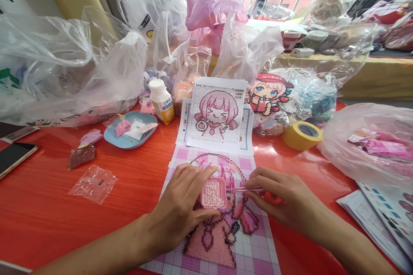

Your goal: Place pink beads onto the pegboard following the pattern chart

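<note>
My left hand (183,202) grips a small pink tray (223,184) by its left side, thumb below and fingers above. Pale beads (213,195) fill much of it. In my right hand (274,193) is a pair of pink tweezers (247,189), pinched between thumb and fingers, tips just right of the tray. Both hands are over a checkered pegboard (258,249) bearing a partly filled bead picture (209,245) in pink, with dark outlines. Part of the picture is hidden by my left hand and the tray. Behind it a printed pattern sheet (213,114) stands propped.
A blue plate (112,139) with bead bags, a white bottle (158,94), loose bags (82,157) and a phone (16,157) are leftward. Yellow tape (301,135), a finished bead figure (269,94), a plastic bag (371,142) and papers (371,215) are rightward. Plastic bags line the back.
</note>
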Action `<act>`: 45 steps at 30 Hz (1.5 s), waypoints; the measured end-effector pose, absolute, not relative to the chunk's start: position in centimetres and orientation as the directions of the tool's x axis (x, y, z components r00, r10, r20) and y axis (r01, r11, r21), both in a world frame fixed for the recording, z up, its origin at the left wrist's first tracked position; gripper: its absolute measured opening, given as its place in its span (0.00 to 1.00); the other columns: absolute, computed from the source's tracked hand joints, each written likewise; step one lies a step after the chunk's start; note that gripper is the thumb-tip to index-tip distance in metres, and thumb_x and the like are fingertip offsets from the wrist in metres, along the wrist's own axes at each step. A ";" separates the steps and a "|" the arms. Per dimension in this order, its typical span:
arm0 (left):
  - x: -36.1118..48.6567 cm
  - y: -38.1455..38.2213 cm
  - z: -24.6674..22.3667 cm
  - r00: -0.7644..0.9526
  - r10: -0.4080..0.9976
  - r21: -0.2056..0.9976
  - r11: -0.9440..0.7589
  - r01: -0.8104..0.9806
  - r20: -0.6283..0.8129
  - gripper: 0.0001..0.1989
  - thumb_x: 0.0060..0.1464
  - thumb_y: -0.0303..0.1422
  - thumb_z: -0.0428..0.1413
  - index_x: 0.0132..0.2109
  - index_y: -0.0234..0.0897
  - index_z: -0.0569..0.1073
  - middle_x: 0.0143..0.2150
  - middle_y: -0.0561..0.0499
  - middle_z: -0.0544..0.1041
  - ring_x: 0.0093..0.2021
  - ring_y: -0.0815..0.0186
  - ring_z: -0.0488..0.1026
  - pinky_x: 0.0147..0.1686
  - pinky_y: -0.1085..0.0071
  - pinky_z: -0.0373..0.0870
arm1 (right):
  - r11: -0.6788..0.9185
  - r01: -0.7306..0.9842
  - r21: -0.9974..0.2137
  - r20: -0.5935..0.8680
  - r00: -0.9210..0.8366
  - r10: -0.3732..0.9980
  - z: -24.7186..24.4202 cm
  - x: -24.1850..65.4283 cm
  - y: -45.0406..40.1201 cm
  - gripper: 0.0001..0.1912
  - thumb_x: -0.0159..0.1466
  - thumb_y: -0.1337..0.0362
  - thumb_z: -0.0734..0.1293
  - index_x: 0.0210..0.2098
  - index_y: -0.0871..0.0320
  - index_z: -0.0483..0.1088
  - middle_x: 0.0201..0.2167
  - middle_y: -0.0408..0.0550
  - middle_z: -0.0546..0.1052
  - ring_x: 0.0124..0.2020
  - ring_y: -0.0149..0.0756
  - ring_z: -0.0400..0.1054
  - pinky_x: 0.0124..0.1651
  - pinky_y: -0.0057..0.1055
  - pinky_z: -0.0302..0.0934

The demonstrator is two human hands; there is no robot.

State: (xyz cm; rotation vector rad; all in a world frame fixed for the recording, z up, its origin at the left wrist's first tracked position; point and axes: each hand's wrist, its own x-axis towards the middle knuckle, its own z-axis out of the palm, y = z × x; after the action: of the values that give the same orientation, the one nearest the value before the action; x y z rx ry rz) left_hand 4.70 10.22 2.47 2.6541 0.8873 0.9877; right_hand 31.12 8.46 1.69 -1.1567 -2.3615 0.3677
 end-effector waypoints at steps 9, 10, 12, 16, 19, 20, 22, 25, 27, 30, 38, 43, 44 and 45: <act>4.6 10.2 2.3 0.615 0.588 0.376 -0.809 0.452 0.526 0.32 0.54 0.37 0.62 0.60 0.27 0.62 0.48 0.40 0.77 0.48 0.53 0.73 0.48 0.56 0.70 | 0.635 0.607 -0.478 0.444 -0.458 0.771 2.5 30.1 8.3 0.05 0.68 0.68 0.63 0.40 0.56 0.71 0.32 0.46 0.74 0.27 0.26 0.68 0.25 0.22 0.61; 4.6 10.2 2.3 0.617 0.589 0.379 -0.808 0.451 0.522 0.33 0.52 0.36 0.64 0.61 0.27 0.61 0.48 0.40 0.77 0.48 0.53 0.73 0.49 0.56 0.70 | 0.641 0.597 -0.482 0.454 -0.456 0.766 2.6 29.9 8.3 0.05 0.68 0.68 0.63 0.40 0.56 0.71 0.32 0.46 0.74 0.27 0.26 0.68 0.25 0.22 0.61; 4.6 10.1 2.3 0.623 0.591 0.387 -0.807 0.447 0.513 0.35 0.50 0.35 0.66 0.61 0.27 0.61 0.48 0.40 0.77 0.48 0.53 0.73 0.49 0.56 0.70 | 0.651 0.581 -0.489 0.463 -0.459 0.758 2.6 29.5 8.1 0.06 0.68 0.68 0.63 0.42 0.56 0.71 0.33 0.46 0.73 0.28 0.26 0.69 0.26 0.23 0.63; 4.5 10.0 2.4 0.632 0.589 0.400 -0.808 0.433 0.504 0.36 0.49 0.35 0.66 0.61 0.28 0.61 0.47 0.41 0.77 0.47 0.53 0.73 0.48 0.57 0.72 | 0.659 0.566 -0.496 0.463 -0.469 0.752 2.3 29.2 8.1 0.08 0.68 0.69 0.62 0.44 0.56 0.71 0.34 0.46 0.73 0.28 0.27 0.68 0.27 0.24 0.63; 4.5 10.0 2.5 0.644 0.582 0.403 -0.812 0.422 0.497 0.32 0.54 0.38 0.62 0.60 0.29 0.61 0.46 0.41 0.77 0.46 0.54 0.74 0.46 0.57 0.73 | 0.663 0.576 -0.478 0.483 -0.459 0.746 2.0 29.3 8.2 0.09 0.68 0.70 0.62 0.45 0.56 0.70 0.34 0.46 0.73 0.29 0.27 0.68 0.28 0.23 0.64; 4.5 10.0 2.5 0.647 0.578 0.404 -0.814 0.418 0.497 0.31 0.55 0.39 0.61 0.60 0.30 0.61 0.46 0.41 0.77 0.46 0.55 0.74 0.46 0.57 0.73 | 0.665 0.581 -0.469 0.491 -0.454 0.743 1.9 29.3 8.2 0.09 0.68 0.70 0.62 0.45 0.56 0.70 0.34 0.46 0.73 0.29 0.27 0.68 0.28 0.23 0.64; 4.5 10.1 2.5 0.652 0.572 0.403 -0.818 0.410 0.497 0.29 0.58 0.41 0.58 0.61 0.31 0.60 0.45 0.42 0.77 0.46 0.55 0.74 0.46 0.57 0.73 | 0.667 0.589 -0.456 0.497 -0.454 0.740 1.8 29.4 8.3 0.09 0.68 0.70 0.61 0.46 0.56 0.70 0.33 0.46 0.73 0.29 0.27 0.69 0.28 0.23 0.65; 4.7 10.1 2.5 0.652 0.567 0.400 -0.822 0.406 0.503 0.29 0.58 0.42 0.57 0.60 0.31 0.60 0.45 0.42 0.77 0.46 0.55 0.74 0.46 0.57 0.74 | 0.670 0.593 -0.448 0.485 -0.468 0.739 1.7 29.4 8.3 0.09 0.68 0.70 0.61 0.46 0.56 0.69 0.34 0.46 0.73 0.30 0.26 0.68 0.28 0.23 0.65; 4.7 10.2 2.5 0.653 0.564 0.401 -0.824 0.401 0.506 0.29 0.58 0.42 0.57 0.61 0.31 0.60 0.45 0.42 0.77 0.45 0.55 0.74 0.46 0.57 0.74 | 0.668 0.595 -0.447 0.475 -0.475 0.741 1.6 29.4 8.3 0.09 0.68 0.70 0.61 0.46 0.56 0.69 0.34 0.46 0.73 0.29 0.26 0.68 0.28 0.23 0.64; 4.8 10.1 2.5 0.655 0.560 0.402 -0.826 0.395 0.507 0.29 0.58 0.42 0.57 0.61 0.32 0.60 0.44 0.42 0.77 0.45 0.56 0.74 0.46 0.58 0.74 | 0.663 0.596 -0.453 0.464 -0.477 0.746 1.6 29.4 8.4 0.09 0.68 0.69 0.61 0.45 0.56 0.70 0.34 0.46 0.74 0.29 0.27 0.69 0.28 0.23 0.64; 4.7 10.0 2.7 0.651 0.571 0.388 -0.820 0.420 0.501 0.28 0.59 0.43 0.57 0.59 0.30 0.62 0.44 0.42 0.78 0.45 0.56 0.75 0.46 0.59 0.74 | 0.667 0.611 -0.427 0.501 -0.453 0.737 2.2 29.6 8.3 0.07 0.68 0.70 0.61 0.43 0.56 0.69 0.33 0.46 0.73 0.28 0.26 0.67 0.26 0.22 0.63; 4.7 10.3 2.5 0.608 0.585 0.366 -0.811 0.456 0.537 0.29 0.59 0.41 0.57 0.62 0.32 0.61 0.46 0.41 0.78 0.46 0.55 0.75 0.46 0.56 0.74 | 0.617 0.635 -0.464 0.465 -0.418 0.780 2.5 30.3 8.4 0.06 0.68 0.68 0.61 0.41 0.56 0.70 0.32 0.47 0.74 0.26 0.27 0.67 0.25 0.24 0.62; 4.7 10.3 2.4 0.596 0.584 0.360 -0.811 0.461 0.551 0.29 0.59 0.41 0.57 0.62 0.32 0.61 0.45 0.41 0.78 0.46 0.55 0.75 0.46 0.55 0.74 | 0.604 0.643 -0.470 0.435 -0.426 0.793 2.5 30.5 8.4 0.06 0.68 0.67 0.61 0.41 0.56 0.71 0.32 0.47 0.74 0.26 0.27 0.67 0.25 0.24 0.61; 4.7 10.4 2.4 0.586 0.582 0.354 -0.811 0.466 0.563 0.30 0.59 0.41 0.57 0.62 0.32 0.60 0.45 0.41 0.78 0.45 0.54 0.75 0.46 0.55 0.73 | 0.593 0.652 -0.473 0.402 -0.439 0.803 2.5 30.7 8.4 0.07 0.69 0.66 0.61 0.40 0.56 0.71 0.33 0.47 0.75 0.25 0.27 0.66 0.24 0.24 0.60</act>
State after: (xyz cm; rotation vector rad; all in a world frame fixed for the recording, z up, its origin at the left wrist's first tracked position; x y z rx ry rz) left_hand 4.74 10.40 2.40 2.6449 0.8820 1.0319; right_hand 30.65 8.42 2.45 -1.1482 -2.2229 0.3301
